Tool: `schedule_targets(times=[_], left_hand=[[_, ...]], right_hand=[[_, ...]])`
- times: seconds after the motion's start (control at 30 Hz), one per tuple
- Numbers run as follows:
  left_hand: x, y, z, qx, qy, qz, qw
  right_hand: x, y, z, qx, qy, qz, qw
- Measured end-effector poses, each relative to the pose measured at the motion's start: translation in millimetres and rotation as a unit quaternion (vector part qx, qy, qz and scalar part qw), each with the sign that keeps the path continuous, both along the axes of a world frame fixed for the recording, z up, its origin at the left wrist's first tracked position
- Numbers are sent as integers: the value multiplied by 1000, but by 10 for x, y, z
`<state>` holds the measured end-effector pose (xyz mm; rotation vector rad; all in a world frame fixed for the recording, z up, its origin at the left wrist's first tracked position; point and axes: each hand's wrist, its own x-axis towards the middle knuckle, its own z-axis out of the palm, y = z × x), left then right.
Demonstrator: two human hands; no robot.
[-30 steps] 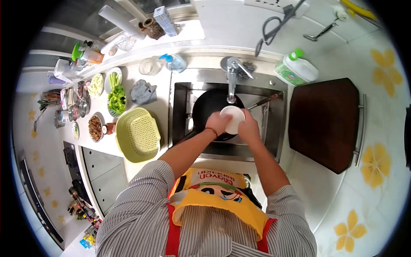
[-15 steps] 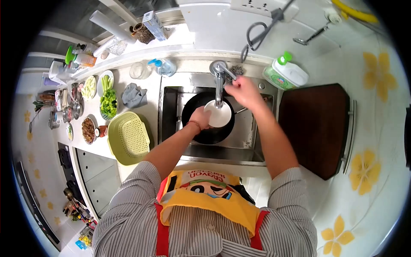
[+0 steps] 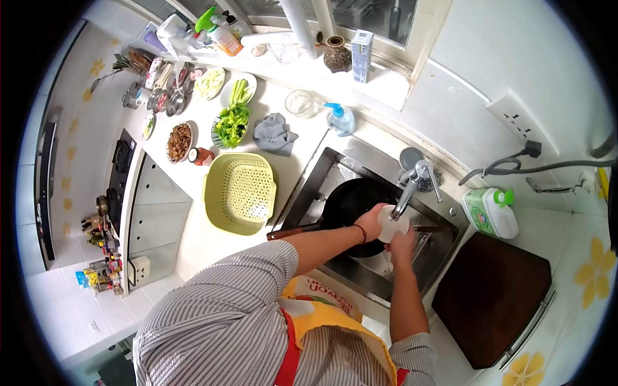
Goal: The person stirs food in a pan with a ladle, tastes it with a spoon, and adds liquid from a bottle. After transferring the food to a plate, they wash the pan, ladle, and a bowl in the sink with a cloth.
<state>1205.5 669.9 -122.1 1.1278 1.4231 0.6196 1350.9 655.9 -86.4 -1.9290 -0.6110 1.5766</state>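
A small white bowl (image 3: pixel 391 226) is directly below the spout of the chrome faucet (image 3: pixel 405 196). My left hand (image 3: pixel 371 222) is closed on the bowl's left rim. At its lower right edge, my right hand (image 3: pixel 402 244) also grips it, fingers partly hidden. Beneath both hands a black wok (image 3: pixel 347 201) rests in the steel sink (image 3: pixel 341 149). Its wooden handle (image 3: pixel 293 231) reaches over the sink's left edge. I cannot make out whether water is running.
A green basket (image 3: pixel 207 199) stands left of the sink, near a grey cloth (image 3: pixel 275 134), a plate of leafy greens (image 3: pixel 232 125) and a dish of brown pieces (image 3: pixel 179 141). To the right are a detergent jug (image 3: pixel 492 213) and a dark board (image 3: pixel 496 296).
My right hand has come down from the faucet lever onto the bowl. The bowl looks more tilted under the spout. My head view has turned, bringing the left counter and window further in.
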Motion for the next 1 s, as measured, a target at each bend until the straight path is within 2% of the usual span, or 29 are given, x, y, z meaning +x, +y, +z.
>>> schedule_targets(times=[0.03,0.07,0.13,0.17,0.2,0.23,0.27,0.3,0.33,0.37,0.43,0.47,0.5,0.53,0.57,0.6,0.63,0.67,0.7,0.73,0.8,0.83,0.87,0.9,0.93,0.97,1.0], left_hand=[[-67,95,-10,-7,56,-50,997],[-148,270,12,-2,53,-45,998],[-303,480,94,14,196,-291,936],[-270,411,56,10,193,-290,937],[-174,327,-19,-36,211,-191,958],[-97,244,-129,-78,227,-89,967],[-32,-1,-388,-78,133,-34,987],[83,-209,-563,-25,0,11,1000],[100,-192,-306,-69,68,11,995],[65,-190,-32,-115,135,9,984],[-97,-142,-106,-138,170,-58,974],[-185,-28,331,-143,197,-111,964],[-257,-45,130,-113,229,-145,956],[-334,-39,-6,-92,266,-194,940],[-349,79,184,-134,271,-184,935],[-411,104,78,-116,311,-235,914],[-482,166,-23,-115,310,-238,913],[-555,241,-126,-94,342,-292,888],[-582,301,-86,-73,372,-343,859],[-597,370,-44,-71,371,-342,860],[-590,531,344,-81,348,-261,897],[-551,476,177,-82,345,-259,899],[-475,352,-121,30,293,-221,930],[-397,255,-336,141,239,-178,944],[-299,181,-414,224,172,-154,947],[-252,188,-412,219,170,-154,949],[-231,257,-351,157,195,-232,940]], right_hand=[[55,-97,-243,4,-4,5,1000],[126,-211,-587,153,-137,126,971],[146,-261,-788,218,-200,200,934],[77,-195,-600,214,-200,203,934],[-36,-42,-161,123,-127,116,977],[-92,74,94,34,-53,26,998],[-60,21,-223,55,25,-12,998],[-125,-28,-422,55,21,-12,998],[-262,-106,-587,31,160,-158,974],[-358,-203,-745,7,290,-299,909],[-374,-314,-1085,-77,260,-281,921],[-331,-229,-888,-100,107,-109,983],[-319,-62,-657,-123,-46,70,989],[-266,-25,-722,-16,-177,186,966],[-240,26,-732,37,-236,244,940],[-225,84,-696,89,-302,294,903],[-214,144,-651,206,-278,354,869],[-216,182,-575,320,-250,408,818],[-203,155,-545,318,-251,408,818],[-192,145,-513,323,-244,403,821],[-174,186,-393,328,-239,402,821],[-158,209,-305,183,-172,365,897],[-142,242,-174,31,-101,316,943],[-127,280,-60,-122,-28,256,958],[-110,266,66,-125,-30,259,957],[-90,210,195,-111,-55,244,962],[-70,170,246,-96,-81,228,966]])
